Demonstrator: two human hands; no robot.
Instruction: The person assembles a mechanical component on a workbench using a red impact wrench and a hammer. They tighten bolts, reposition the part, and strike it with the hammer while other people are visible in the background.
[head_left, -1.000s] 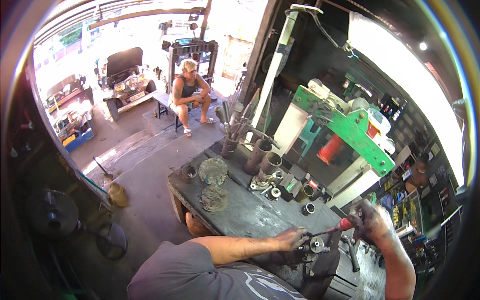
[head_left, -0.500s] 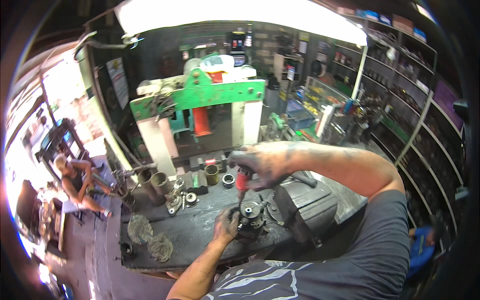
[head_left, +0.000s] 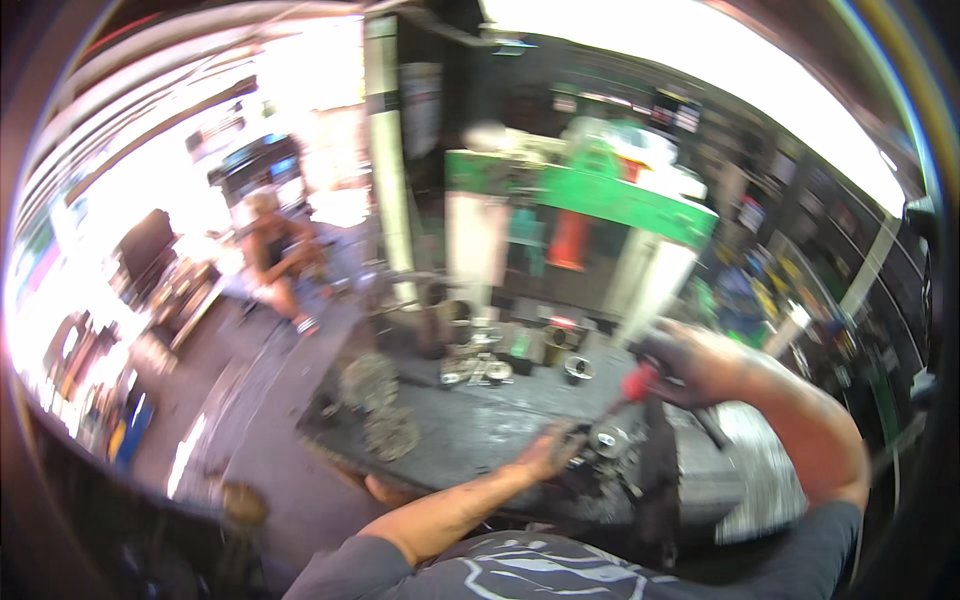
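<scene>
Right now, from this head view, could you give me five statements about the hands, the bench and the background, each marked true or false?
1. The right hand holds a red-handled tool. True.
2. The left hand lies on the grey rag-like heaps. False: it is by the round-topped metal assembly, to the right of them.
3. The rag-like heaps are on the dark workbench. True.
4. The person in the background is standing upright. False: that person is seated.
5. The heavy frame behind the bench has a green crossbeam. True.
</scene>
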